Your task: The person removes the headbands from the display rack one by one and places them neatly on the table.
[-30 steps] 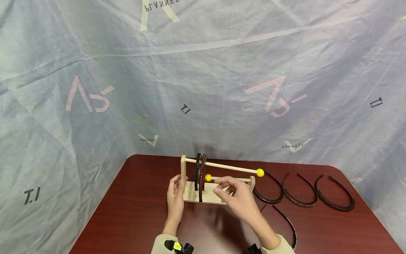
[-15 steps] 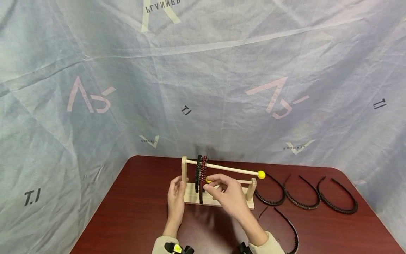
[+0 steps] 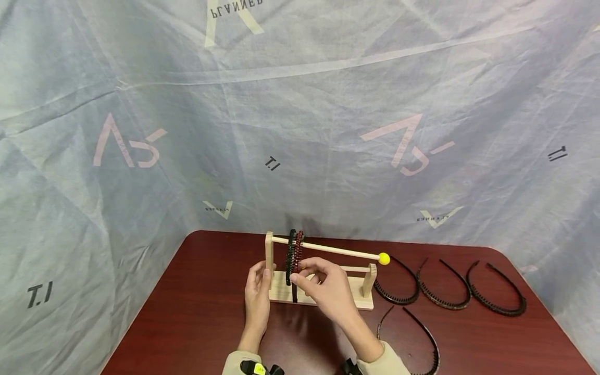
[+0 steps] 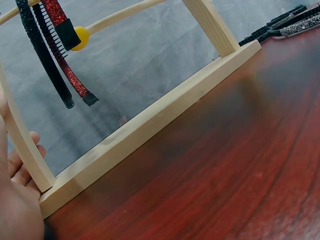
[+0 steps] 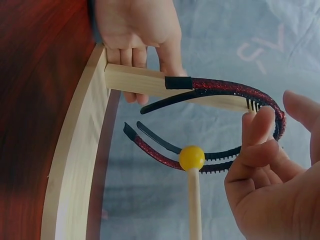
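A pale wooden stand (image 3: 363, 299) has two posts, each bearing a rod tipped with a yellow ball. My left hand (image 3: 257, 297) grips its left post, thumb on one side and fingers on the other. A black toothed headband (image 3: 291, 258) and a glittery red headband (image 3: 298, 250) hang side by side over the upper rod near that post. Close against the red headband is my right hand (image 3: 325, 289), fingers loosely bent; in the right wrist view, a gap shows between its digits. The lower rod's yellow ball (image 5: 192, 158) sits beside the red headband's lower arm.
Several dark toothed headbands lie on the red-brown table (image 3: 187, 323) at the right, among them one (image 3: 499, 312) at the far right and one (image 3: 433, 346) nearer the front. The upper rod's yellow ball (image 3: 384, 259) juts past the right post. A grey printed cloth (image 3: 300, 130) hangs behind.
My right hand has moved left along the lower rod, past its yellow ball, up to the red headband. My left hand keeps its grip on the post.
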A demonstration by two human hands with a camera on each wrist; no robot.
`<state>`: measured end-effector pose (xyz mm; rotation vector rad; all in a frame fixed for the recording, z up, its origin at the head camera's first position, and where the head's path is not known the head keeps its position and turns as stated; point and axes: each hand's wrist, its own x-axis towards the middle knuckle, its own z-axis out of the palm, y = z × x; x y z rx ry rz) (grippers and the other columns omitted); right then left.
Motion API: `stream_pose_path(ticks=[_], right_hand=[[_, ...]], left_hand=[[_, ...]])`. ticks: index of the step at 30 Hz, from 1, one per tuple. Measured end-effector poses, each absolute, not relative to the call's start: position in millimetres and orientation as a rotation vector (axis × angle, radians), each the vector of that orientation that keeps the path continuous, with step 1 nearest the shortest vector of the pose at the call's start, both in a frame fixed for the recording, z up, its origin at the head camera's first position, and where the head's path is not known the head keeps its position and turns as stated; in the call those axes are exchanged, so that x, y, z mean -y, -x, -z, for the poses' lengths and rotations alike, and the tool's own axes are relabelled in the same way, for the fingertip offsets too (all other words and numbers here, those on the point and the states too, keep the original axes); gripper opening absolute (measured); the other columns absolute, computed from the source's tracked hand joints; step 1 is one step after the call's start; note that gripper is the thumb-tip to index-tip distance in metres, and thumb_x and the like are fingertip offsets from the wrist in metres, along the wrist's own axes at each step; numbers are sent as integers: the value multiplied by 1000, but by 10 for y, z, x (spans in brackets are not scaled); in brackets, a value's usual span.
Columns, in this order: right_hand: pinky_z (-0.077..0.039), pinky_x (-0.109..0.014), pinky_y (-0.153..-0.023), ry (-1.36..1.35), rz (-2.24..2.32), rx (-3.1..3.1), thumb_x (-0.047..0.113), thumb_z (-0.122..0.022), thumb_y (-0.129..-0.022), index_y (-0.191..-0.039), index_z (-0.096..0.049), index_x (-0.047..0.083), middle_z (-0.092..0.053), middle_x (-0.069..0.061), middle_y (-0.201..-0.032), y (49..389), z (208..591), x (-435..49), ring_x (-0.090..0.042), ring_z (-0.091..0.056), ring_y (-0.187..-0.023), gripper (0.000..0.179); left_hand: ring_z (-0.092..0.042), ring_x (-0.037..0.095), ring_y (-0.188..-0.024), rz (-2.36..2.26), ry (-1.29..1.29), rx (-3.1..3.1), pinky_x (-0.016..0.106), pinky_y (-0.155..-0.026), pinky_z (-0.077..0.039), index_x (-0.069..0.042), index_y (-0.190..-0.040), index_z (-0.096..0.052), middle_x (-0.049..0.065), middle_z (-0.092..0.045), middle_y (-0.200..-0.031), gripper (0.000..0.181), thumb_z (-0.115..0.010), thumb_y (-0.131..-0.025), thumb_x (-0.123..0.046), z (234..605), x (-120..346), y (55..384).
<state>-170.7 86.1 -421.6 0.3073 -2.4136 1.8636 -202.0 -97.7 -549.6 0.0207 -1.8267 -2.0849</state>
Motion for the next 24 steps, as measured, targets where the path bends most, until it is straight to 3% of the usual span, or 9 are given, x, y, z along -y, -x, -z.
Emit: stream_pose_path(ticks=[16, 24], right_hand=[[-46, -21, -56, -327, -1844, 2409, 7, -88, -95, -101, -79, 5, -76, -2, -88, 1721, 4305, -839, -7, -63, -63, 10], [-46, -21, -57, -340, -1879, 2389, 5, -84, -98, -101, -78, 4, -75, -5, -84, 1733, 4276, -896, -11, -65, -63, 7]], left_hand=[[-65, 8, -130, 2075, -24, 1830, 21, -106, -44, 2, -146, -58, 31, -70, -141, 31, -51, -120, -14, 5507, 981, 2011], [-65, 7, -130, 2097, -20, 1813, 21, -107, -44, 2, -146, -57, 31, -69, -143, 31, -51, -120, -13, 5519, 984, 2027]])
